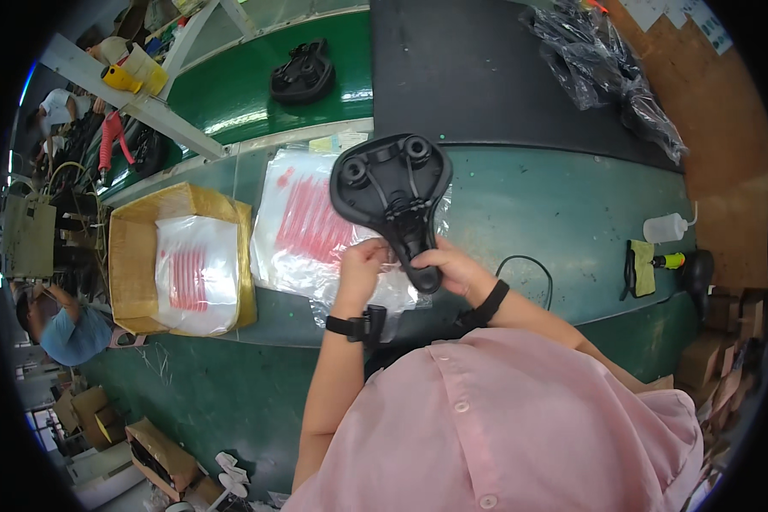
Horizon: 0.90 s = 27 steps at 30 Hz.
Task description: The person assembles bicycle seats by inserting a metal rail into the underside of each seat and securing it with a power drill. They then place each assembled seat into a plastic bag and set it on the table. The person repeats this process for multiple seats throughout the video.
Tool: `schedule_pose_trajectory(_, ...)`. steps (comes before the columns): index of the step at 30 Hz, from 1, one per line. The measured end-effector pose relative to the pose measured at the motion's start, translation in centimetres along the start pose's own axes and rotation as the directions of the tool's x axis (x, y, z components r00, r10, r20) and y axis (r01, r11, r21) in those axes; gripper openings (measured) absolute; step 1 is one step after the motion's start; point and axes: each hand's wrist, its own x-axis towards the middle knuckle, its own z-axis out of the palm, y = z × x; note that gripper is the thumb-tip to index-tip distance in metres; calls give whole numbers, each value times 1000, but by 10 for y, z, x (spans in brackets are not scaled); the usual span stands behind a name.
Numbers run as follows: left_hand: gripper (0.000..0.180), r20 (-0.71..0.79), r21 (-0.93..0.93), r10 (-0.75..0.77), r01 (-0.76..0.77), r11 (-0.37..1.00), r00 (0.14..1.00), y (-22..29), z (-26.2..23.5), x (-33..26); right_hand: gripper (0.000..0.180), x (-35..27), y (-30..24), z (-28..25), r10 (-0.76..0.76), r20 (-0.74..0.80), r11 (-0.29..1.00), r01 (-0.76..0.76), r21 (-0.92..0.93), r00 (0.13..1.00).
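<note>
A black bicycle saddle [392,183] is held underside up over the bench, its wide end pointing away from me. My right hand [452,264] grips its narrow nose, thumb on top. Two round springs and the rails show on the underside. Left of the nose, my left hand [363,263] is closed, its fingertips pinching what looks like the edge of a clear plastic bag. Beneath the saddle lies a stack of clear plastic bags [307,218] with red print, partly covered by the saddle and my hands.
A yellow-brown box [135,256] with more printed bags stands at left. Another saddle [302,77] rests on the green surface beyond. Bagged black items [589,60] lie on the black mat [461,77]. A white squeeze bottle [666,228] and yellow-green cloth [642,269] sit at right.
</note>
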Motion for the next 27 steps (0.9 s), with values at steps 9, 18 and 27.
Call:
schedule_pose_trajectory(9,18,49,-80,-197,201,976,979,35,-4,-15,55,13,12,-10,-116,-199,991,99,-94,973)
schedule_pose_trajectory(18,12,155,-858,-292,275,434,944,32,-67,-27,55,5,-8,-47,-317,-315,940,253,-228,895)
schedule_pose_trajectory(27,25,-199,-336,-93,22,942,976,26,-29,-24,60,-55,-45,-34,-522,206,318,413,-853,828)
